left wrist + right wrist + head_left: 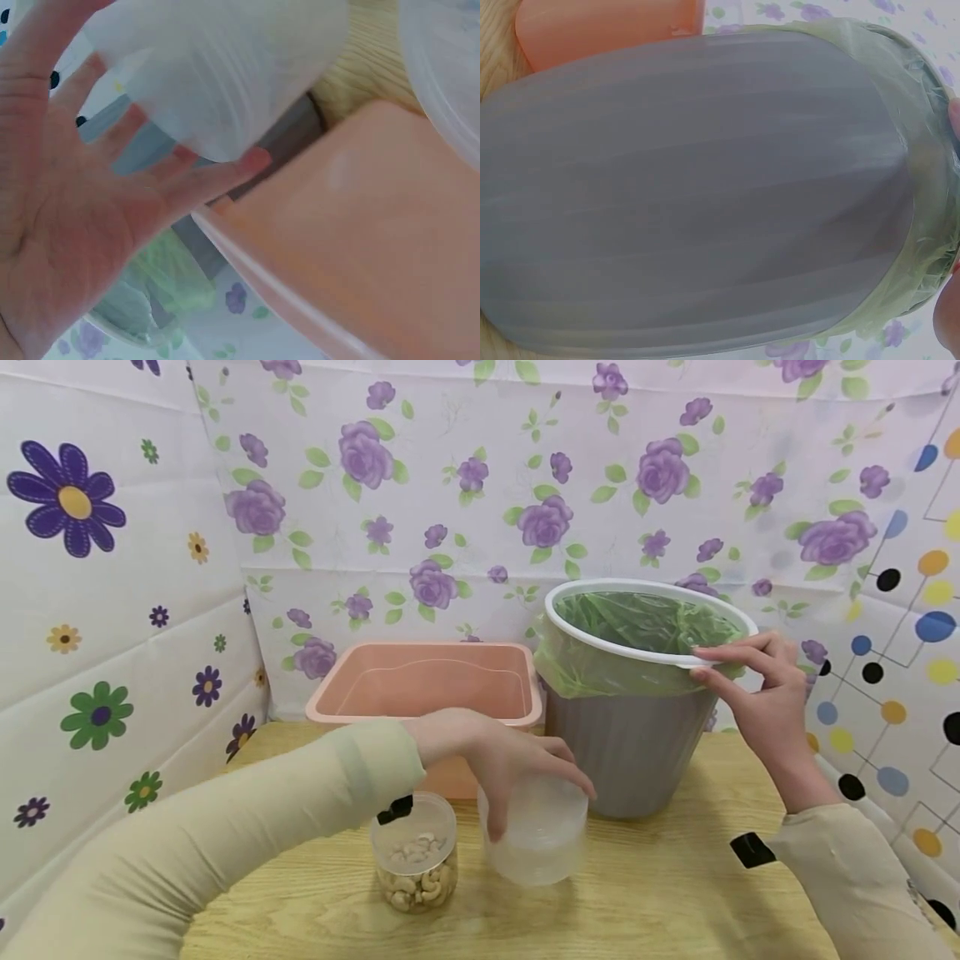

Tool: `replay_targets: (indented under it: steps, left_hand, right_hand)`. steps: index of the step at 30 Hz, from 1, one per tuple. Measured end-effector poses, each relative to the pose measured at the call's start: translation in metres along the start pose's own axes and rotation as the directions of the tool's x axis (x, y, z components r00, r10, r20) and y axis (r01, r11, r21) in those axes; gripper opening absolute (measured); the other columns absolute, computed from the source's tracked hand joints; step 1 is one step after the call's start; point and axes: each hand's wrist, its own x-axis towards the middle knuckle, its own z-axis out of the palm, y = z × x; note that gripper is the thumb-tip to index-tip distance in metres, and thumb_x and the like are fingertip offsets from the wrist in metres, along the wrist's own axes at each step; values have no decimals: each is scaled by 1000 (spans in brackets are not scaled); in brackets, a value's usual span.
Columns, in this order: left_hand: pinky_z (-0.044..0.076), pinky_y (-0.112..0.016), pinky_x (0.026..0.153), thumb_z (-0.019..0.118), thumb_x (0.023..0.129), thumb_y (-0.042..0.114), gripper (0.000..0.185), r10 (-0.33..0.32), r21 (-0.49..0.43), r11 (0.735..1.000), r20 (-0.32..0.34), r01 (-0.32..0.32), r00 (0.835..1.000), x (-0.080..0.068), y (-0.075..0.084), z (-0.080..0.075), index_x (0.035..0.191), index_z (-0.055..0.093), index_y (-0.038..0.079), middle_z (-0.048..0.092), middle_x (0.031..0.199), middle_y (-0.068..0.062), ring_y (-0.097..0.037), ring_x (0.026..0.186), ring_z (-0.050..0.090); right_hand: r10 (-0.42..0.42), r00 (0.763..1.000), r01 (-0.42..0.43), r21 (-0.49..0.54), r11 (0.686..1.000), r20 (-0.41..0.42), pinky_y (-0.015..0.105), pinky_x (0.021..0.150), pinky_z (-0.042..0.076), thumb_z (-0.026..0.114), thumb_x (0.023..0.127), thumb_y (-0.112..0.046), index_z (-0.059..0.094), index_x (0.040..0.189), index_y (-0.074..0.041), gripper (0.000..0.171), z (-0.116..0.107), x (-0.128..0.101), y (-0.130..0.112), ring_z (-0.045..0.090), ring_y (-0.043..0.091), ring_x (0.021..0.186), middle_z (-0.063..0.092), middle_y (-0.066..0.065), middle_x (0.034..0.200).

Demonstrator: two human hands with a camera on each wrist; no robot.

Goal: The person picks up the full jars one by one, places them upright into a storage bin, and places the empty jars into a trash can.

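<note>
My left hand reaches over the table and grips a translucent white plastic container from above, fingers curled round its top. In the left wrist view the same container lies against my fingers. Just left of it stands a clear jar of cashews. My right hand pinches the white rim of a grey bin lined with a green bag, thumb under and fingers over the near right edge. The right wrist view shows the bin's wall up close.
A pink plastic basin sits behind the jar, touching the bin's left side. The wooden table is enclosed by flowered and dotted sheets at the left, back and right. A stretch of bare wood lies at the front right.
</note>
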Motion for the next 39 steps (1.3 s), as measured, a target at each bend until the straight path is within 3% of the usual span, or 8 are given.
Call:
replay_targets:
  steps: [10,15,19,24,30,39]
  left_hand:
    - [41,-36,110,91,69,25,107,-8,30,1000,22,8,1000,-14,6,-22,153,28,39,23,156,2,-16,141,28]
    - [43,-37,108,91,68,20,107,-70,42,997,-3,70,998,-30,12,-44,152,29,41,24,155,3,-16,141,29]
    - [38,-41,111,91,66,22,110,-127,129,983,-44,132,991,-44,17,-66,153,27,42,24,157,2,-20,141,28]
    - [42,-43,109,90,66,16,110,-177,98,978,-64,183,982,-60,19,-91,153,27,39,20,158,1,-21,142,26]
    - [48,-45,104,88,69,17,108,-269,100,955,-97,279,958,-82,20,-125,153,24,41,18,158,0,-24,138,30]
    - [46,-50,108,85,72,15,114,-340,144,914,-232,378,911,-105,22,-172,156,12,41,0,165,-4,-34,148,16]
  right_hand:
    - [-23,1000,23,16,1000,-10,20,95,24,76,79,8,76,101,3,23,-3,2,-5,39,2,106,53,-21,96]
    - [-13,1000,13,15,1000,3,19,95,24,76,78,9,76,100,3,23,0,0,-5,38,2,106,53,-21,96]
    - [-23,1000,23,16,1000,-1,19,95,24,76,79,8,76,100,3,22,1,1,-6,38,1,105,53,-22,96]
    - [-20,1000,20,11,1000,3,19,95,24,77,79,8,76,100,3,22,1,2,-6,38,1,105,53,-22,96]
    - [-12,1000,12,14,1000,6,20,94,24,76,79,8,76,100,3,22,0,1,-5,38,1,105,53,-21,95]
    - [12,1000,-12,7,1000,10,20,94,23,76,79,8,76,101,3,23,-1,0,-4,38,1,106,53,-21,96]
